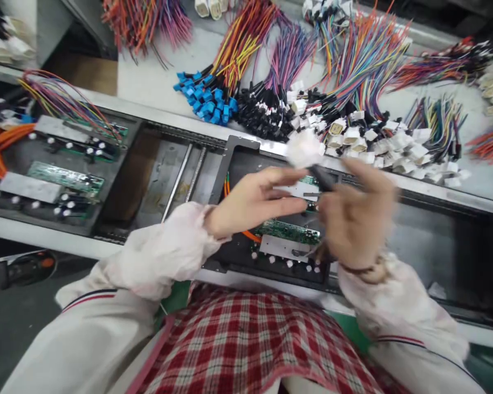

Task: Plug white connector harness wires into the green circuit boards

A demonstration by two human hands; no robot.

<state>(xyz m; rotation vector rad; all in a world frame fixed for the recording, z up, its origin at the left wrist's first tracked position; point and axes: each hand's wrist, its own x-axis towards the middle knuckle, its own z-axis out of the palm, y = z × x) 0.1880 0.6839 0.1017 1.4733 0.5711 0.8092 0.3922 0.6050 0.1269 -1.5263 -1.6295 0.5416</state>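
Right hand (357,219) pinches a white connector (304,148) over the board (290,232), blurred. Left hand (250,202) beside it, fingers straight, empty. Looks like positioning.

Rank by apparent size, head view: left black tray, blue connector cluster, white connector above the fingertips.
1. left black tray
2. blue connector cluster
3. white connector, blurred and nearer the camera, yet plainly smallest

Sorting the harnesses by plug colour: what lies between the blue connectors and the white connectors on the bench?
A heap of black connectors lies between the blue connectors and the white connectors, in the head view.
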